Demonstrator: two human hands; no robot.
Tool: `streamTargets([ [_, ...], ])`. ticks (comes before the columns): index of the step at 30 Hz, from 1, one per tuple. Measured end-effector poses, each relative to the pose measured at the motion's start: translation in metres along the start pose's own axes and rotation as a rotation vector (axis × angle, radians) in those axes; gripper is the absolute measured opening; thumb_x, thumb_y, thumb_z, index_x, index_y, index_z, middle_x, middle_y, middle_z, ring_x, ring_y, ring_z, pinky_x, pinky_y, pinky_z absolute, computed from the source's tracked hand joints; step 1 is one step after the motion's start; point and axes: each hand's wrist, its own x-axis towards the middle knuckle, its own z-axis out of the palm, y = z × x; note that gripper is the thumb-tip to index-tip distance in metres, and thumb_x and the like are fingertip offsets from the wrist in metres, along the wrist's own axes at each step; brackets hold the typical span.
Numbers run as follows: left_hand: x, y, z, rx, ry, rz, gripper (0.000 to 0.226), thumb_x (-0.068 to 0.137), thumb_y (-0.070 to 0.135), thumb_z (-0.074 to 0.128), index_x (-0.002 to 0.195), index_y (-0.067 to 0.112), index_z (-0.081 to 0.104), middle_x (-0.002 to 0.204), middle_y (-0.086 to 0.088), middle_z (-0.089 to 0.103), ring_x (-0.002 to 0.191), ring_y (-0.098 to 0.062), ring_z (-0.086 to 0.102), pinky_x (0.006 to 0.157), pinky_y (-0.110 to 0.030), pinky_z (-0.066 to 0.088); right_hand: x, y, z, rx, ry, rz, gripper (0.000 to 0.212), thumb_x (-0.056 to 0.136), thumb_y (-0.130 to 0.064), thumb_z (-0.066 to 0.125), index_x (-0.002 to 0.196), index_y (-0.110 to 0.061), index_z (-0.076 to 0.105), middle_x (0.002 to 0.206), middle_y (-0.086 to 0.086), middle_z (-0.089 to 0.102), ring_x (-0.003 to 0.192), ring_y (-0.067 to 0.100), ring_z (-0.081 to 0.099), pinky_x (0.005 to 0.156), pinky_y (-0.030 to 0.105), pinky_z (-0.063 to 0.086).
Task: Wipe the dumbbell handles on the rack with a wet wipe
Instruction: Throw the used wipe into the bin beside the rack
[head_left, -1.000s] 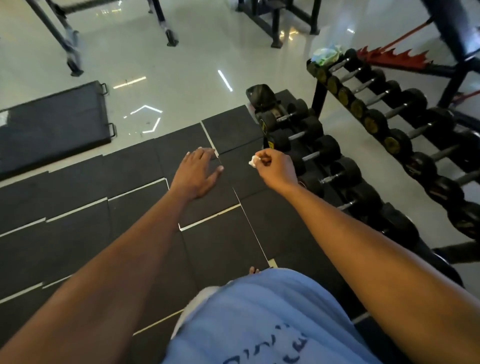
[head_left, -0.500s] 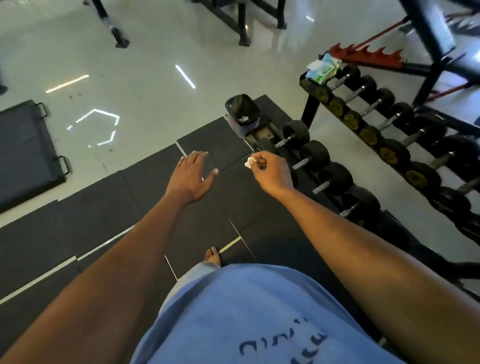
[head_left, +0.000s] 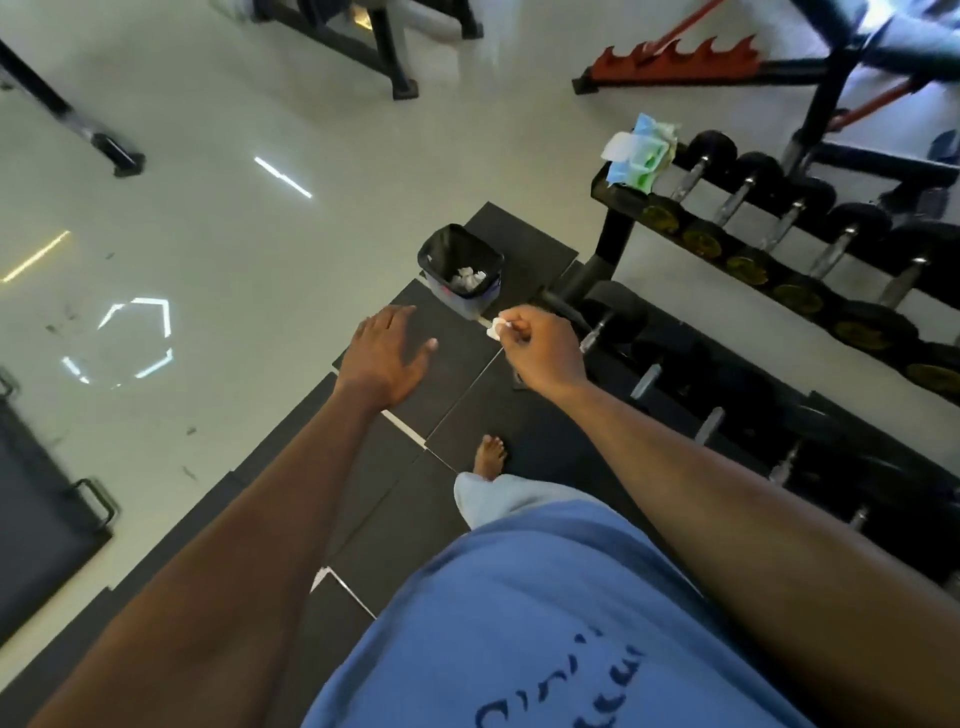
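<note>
bin (head_left: 461, 270) now nearer, wipe (head_left: 497, 328) pinched in right hand (head_left: 540, 351) fingers (head_left: 511, 325)

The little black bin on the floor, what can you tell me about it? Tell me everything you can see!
The bin is small, squarish and lined with a shiny black bag folded over its rim. It stands upright and open, with no lid in sight. Crumpled white wipes lie at the bottom. It sits on a black floor mat, near the foot of the dumbbell rack. Nothing touches it; the right hand, pinching a balled white wipe, is close beside it.
</note>
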Motion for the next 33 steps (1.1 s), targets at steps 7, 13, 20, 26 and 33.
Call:
streamTargets([
  [7,0.160,-0.055,-0.028,-0.012,-0.052,-0.008,0.065,0.106,0.052,0.057,0.157,0.012,0.047,0.159,-0.013,0.050,0.145,-0.036,0.048,0.126,-0.048,0.032,0.155,-0.030,0.033,-0.043,0.010,0.071,0.024,0.103,-0.034,0.067,0.118,-0.021,0.078,0.108,-0.001,0.080,0.099,0.014,0.073,0.078,0.025,0.051],
  [13,0.307,-0.087,-0.002,-0.021,-0.183,0.070,0.065,0.107,0.054,0.052,0.158,0.013,0.046,0.160,-0.011,0.049,0.148,-0.033,0.045,0.127,-0.050,0.032,0.278,-0.016,0.070,-0.019,0.121,0.246,0.020,0.103,-0.035,0.070,0.118,-0.025,0.077,0.109,-0.006,0.078,0.096,0.008,0.071,0.084,0.028,0.060],
  [20,0.486,-0.163,0.103,-0.100,-0.255,0.122,0.064,0.104,0.050,0.055,0.153,0.009,0.052,0.156,-0.013,0.054,0.146,-0.033,0.049,0.123,-0.049,0.037,0.405,0.086,0.173,0.010,0.293,0.442,0.017,0.102,-0.029,0.071,0.115,-0.022,0.079,0.104,-0.005,0.078,0.092,0.008,0.070,0.084,0.031,0.060],
  [26,0.585,-0.239,0.205,-0.050,-0.399,0.254,0.059,0.105,0.046,0.061,0.151,0.011,0.052,0.152,-0.012,0.057,0.143,-0.032,0.053,0.119,-0.049,0.043,0.471,0.169,0.277,0.060,0.400,0.618,0.012,0.100,-0.029,0.073,0.107,-0.022,0.080,0.098,-0.007,0.077,0.086,0.007,0.069,0.080,0.027,0.058],
  [33,0.650,-0.279,0.272,-0.038,-0.484,0.299,0.058,0.105,0.047,0.061,0.150,0.012,0.052,0.149,-0.010,0.058,0.137,-0.031,0.056,0.114,-0.049,0.047,0.534,0.218,0.354,0.143,0.460,0.786,0.006,0.098,-0.025,0.074,0.099,-0.023,0.079,0.095,-0.005,0.076,0.085,0.010,0.069,0.076,0.026,0.055],
])
